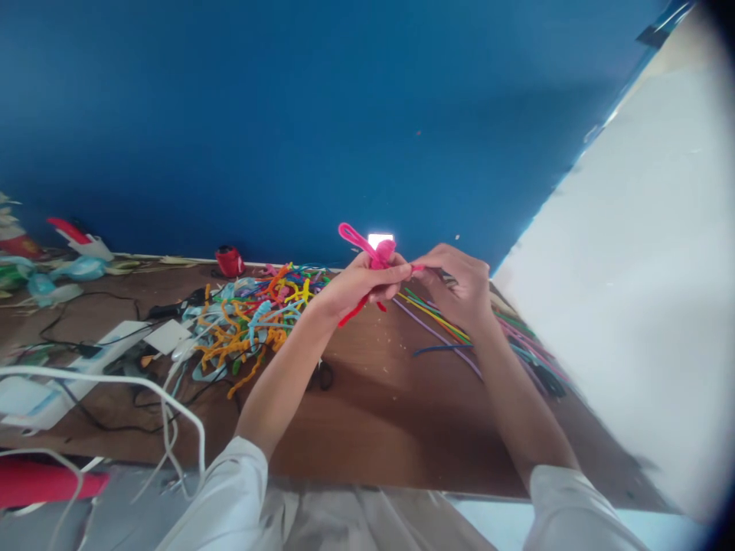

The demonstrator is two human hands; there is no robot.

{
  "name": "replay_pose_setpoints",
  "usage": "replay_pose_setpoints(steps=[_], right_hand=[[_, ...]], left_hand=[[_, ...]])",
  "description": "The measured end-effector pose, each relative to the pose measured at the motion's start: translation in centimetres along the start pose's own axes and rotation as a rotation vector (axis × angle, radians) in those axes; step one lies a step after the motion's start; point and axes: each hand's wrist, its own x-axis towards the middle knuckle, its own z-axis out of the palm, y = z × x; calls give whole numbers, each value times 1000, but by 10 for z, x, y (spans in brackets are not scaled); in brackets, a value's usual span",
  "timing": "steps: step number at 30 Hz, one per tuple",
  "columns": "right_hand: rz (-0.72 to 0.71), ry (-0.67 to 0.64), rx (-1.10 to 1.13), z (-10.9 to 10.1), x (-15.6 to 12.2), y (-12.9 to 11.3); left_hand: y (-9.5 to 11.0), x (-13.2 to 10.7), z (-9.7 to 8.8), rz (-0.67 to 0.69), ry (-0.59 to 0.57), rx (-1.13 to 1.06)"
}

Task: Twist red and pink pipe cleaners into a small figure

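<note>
My left hand (359, 285) and my right hand (459, 285) meet above a brown wooden table (373, 413). Both are closed on a pink pipe cleaner shape (367, 246). Its loop sticks up to the left above my left fingers, and a fuzzy pink bundle sits at my left fingertips. My right hand pinches the pink end at the right. A red pipe cleaner (353, 312) hangs down below my left hand.
A tangled pile of coloured pipe cleaners (253, 321) lies left of my hands. Straight pipe cleaners (442, 329) lie under my right hand. Cables, a white power strip (92, 360) and a red spool (230, 262) sit at the left. A blue wall stands behind.
</note>
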Motion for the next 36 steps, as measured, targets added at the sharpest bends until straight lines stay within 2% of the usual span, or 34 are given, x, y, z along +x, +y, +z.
replay_pose_setpoints(steps=[4, 9, 12, 16, 18, 21, 24, 32, 36], right_hand=[[61, -43, -103, 4, -1, 6], [142, -77, -121, 9, -2, 6], [190, -46, -63, 11, -2, 2], [349, -6, 118, 19, -2, -1], [409, 11, 219, 24, -2, 0], [437, 41, 281, 31, -2, 2], [395, 43, 230, 30, -2, 3], [173, -18, -39, 18, -2, 0], [50, 15, -130, 23, -3, 6]], left_hand=[[-4, 4, -1, 77, 131, 139], [-4, 7, -2, 183, 183, 336], [-2, 6, -3, 264, 223, 518], [-5, 3, -7, 405, 300, 835], [-8, 3, -10, 456, 295, 922], [-10, 5, -13, 453, 287, 983], [-9, 8, -13, 395, 311, 920], [-3, 7, -7, 223, 284, 309], [0, 6, -11, 109, 258, 163]])
